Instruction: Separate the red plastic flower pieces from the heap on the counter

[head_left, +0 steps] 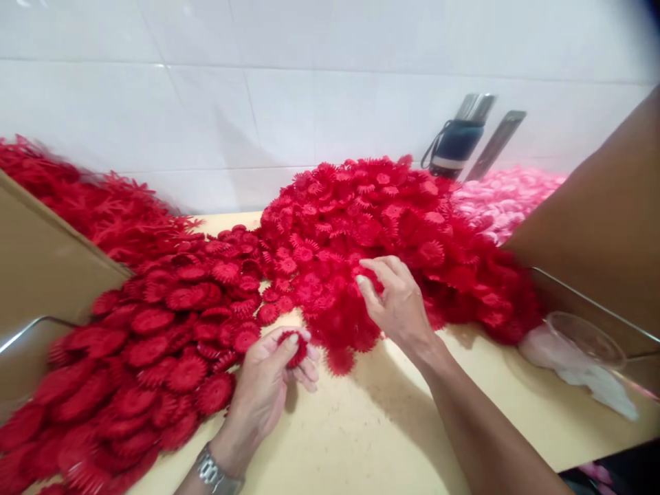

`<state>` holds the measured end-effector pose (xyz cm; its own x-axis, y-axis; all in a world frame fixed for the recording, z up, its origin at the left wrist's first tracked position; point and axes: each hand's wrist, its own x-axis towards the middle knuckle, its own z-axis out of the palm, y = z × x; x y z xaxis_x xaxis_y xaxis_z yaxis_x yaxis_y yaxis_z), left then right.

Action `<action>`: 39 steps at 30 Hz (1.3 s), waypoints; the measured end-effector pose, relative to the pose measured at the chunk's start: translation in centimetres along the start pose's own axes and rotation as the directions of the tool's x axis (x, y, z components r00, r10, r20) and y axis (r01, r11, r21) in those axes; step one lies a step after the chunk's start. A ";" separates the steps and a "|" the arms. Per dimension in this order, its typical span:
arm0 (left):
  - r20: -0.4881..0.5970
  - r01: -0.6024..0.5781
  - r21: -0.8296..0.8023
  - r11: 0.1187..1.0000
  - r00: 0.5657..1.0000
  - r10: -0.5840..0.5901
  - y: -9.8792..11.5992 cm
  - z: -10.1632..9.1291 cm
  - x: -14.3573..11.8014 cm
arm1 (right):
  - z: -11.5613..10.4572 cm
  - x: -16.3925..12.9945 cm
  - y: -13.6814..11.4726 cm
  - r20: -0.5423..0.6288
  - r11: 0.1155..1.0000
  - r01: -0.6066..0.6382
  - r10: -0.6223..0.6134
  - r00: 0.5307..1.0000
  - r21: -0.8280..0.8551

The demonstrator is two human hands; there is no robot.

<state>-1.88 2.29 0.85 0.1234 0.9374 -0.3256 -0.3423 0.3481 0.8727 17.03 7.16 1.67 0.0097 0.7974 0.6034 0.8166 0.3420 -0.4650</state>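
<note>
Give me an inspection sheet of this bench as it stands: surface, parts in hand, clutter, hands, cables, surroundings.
Surface: pale yellow tabletop, bare in the near middle.
Job's things: small red flower piece pinched in the left hand; centre pile of red flower pieces under the right hand's fingertips; pile of larger red flower discs at left.
Clutter: pink flower pile; clear plastic cup on a crumpled clear bag; dark flask against the wall.
Grippers: left hand closed on the piece, wristwatch on; right hand reaching into the centre pile, grip unclear.
Cables: nothing seen.
Surroundings: white tiled wall; cardboard boxes on both sides.
</note>
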 end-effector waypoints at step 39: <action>0.113 0.125 0.127 0.984 0.984 -0.139 -0.9 -0.3 -0.3 | 1.0 -2.2 -3.0 0.184 0.942 0.228 -0.276 0.943 0.246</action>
<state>-1.89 1.71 0.00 0.2744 0.8742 -0.4006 -0.2034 0.4599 0.8644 13.94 4.88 1.07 -0.3226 0.7492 0.5784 0.6296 0.6262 -0.4599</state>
